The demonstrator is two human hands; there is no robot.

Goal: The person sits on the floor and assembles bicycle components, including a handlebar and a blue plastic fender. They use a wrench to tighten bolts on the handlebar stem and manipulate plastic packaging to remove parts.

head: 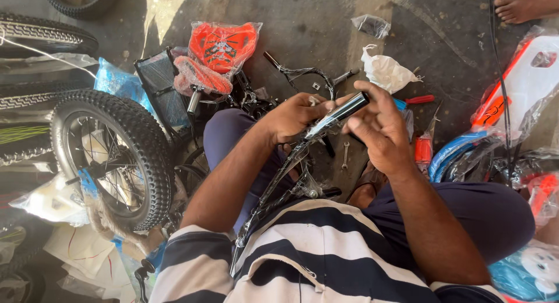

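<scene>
The left hand (294, 118) and right hand (377, 128) both grip a black metal bar (343, 110) in clear plastic wrap, held over the lap. It looks stiff and light; the wrap seems slippery, so the bare end gives firmer hold.
</scene>
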